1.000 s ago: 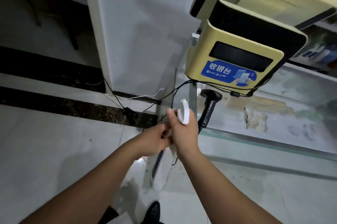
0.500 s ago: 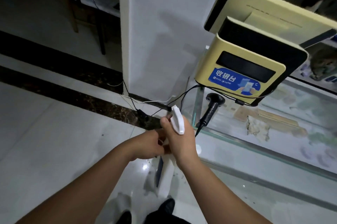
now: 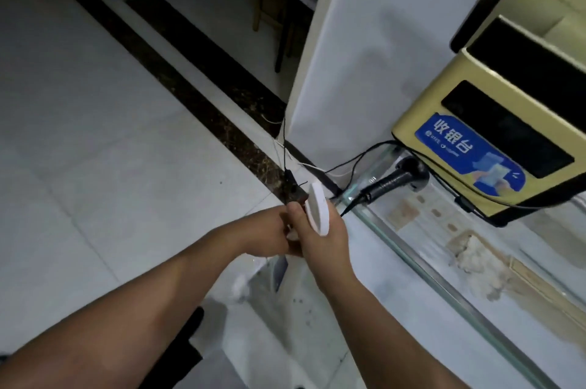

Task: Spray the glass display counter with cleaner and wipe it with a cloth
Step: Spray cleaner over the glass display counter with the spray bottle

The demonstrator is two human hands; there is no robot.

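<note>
r hand (image 3: pixel 325 241) grips spray bottle (image 3: pixel 318 214); l hand (image 3: pixel 264 235) maybe too.

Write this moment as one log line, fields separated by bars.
right hand grips spray bottle | left hand holds its neck | glass counter untouched

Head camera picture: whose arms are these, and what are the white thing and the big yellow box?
There is no robot here. A person wears a camera on their head, so you look down along their own two arms. The right hand grips the white top of a spray bottle, and the bottle's body hangs below the hands. The left hand is pressed up beside it, but what its fingers hold is hidden. To the right is the glass display counter. At its corner sit a yellow cash register with a blue sticker and a black barcode scanner with cables running from it.
</note>
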